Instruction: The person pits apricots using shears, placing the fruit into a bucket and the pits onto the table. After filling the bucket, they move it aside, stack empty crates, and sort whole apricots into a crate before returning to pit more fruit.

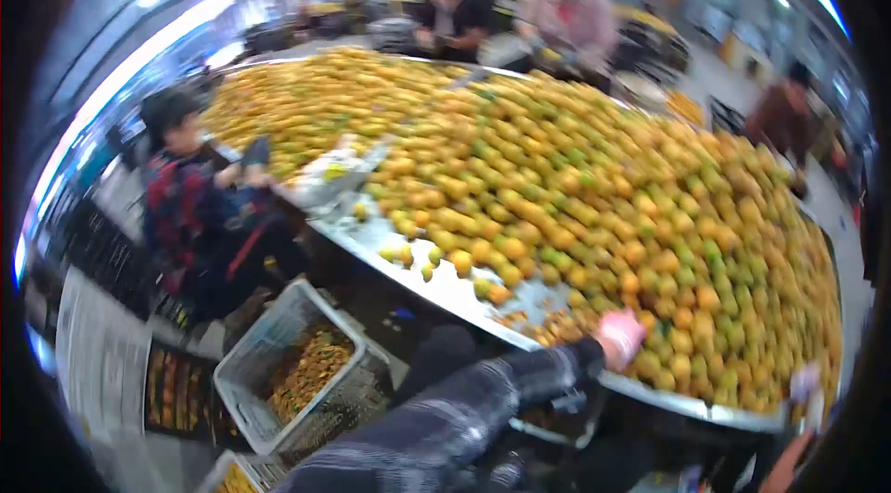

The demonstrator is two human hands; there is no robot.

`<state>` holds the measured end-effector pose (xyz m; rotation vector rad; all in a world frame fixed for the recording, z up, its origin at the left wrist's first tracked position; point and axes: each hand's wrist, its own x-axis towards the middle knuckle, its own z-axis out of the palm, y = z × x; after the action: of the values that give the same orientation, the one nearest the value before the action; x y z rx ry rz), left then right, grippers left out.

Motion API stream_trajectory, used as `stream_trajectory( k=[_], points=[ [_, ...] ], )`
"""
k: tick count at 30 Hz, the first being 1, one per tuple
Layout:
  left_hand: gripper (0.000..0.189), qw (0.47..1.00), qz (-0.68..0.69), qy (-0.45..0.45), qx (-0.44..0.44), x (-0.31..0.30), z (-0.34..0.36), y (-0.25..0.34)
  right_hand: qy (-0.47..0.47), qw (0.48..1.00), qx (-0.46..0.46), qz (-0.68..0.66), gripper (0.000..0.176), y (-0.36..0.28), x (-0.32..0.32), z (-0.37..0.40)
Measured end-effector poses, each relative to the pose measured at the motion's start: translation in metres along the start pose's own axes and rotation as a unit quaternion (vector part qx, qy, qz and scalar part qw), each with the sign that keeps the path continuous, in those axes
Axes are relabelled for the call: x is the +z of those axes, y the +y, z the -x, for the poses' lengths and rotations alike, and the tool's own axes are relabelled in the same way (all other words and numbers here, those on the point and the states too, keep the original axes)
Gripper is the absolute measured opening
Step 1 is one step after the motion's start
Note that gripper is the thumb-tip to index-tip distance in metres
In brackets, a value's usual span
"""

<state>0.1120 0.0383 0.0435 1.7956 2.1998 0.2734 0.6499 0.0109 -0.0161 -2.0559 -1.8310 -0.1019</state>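
My left hand (620,339), in a pinkish-white glove, reaches over the near rim of a large metal table (427,287) from a dark plaid sleeve. It is at the lower edge of a big heap of small orange fruit (557,205), some of them greenish, touching or very near it. Blur hides whether the fingers hold a fruit. Just left of the hand, small brownish bits (560,326) lie on the tabletop. Several loose fruit (461,263) rest on the bare metal near the rim. I do not see my right hand.
A grey plastic crate (243,391) with brownish scraps stands lower left, beside a dark crate (176,391). A person in a plaid shirt (186,214) sits at the left. Others (566,19) work across the table. A blurred hand-like shape (804,383) is at the right corner.
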Motion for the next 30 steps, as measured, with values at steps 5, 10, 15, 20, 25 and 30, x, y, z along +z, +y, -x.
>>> stream_trajectory(
  k=[5,10,15,20,25,30],
  points=[
    [0.035,0.985,-0.109,-0.116,0.072,-0.018,-0.006,0.01,-0.1,0.993,0.046,-0.049,0.031,-0.005,0.036,0.038],
    [0.033,0.981,-0.154,-0.109,0.038,0.022,-0.037,0.003,-0.128,0.98,0.146,-0.046,0.037,-0.042,0.018,0.047],
    [0.041,0.987,-0.116,-0.1,0.051,0.003,-0.028,0.01,-0.147,0.974,0.143,-0.1,0.042,-0.071,0.0,0.049],
    [0.049,0.961,0.265,-0.048,0.058,0.009,-0.033,-0.035,-0.086,0.982,0.128,-0.112,0.041,-0.059,-0.001,0.054],
    [0.046,0.432,0.876,-0.211,-0.032,-0.002,0.001,-0.056,-0.015,0.912,0.236,-0.337,0.027,-0.057,0.025,0.04],
    [0.052,0.332,0.9,-0.281,0.038,-0.007,0.035,-0.011,-0.043,0.767,0.267,-0.582,0.02,-0.167,-0.025,0.027]
  ],
)
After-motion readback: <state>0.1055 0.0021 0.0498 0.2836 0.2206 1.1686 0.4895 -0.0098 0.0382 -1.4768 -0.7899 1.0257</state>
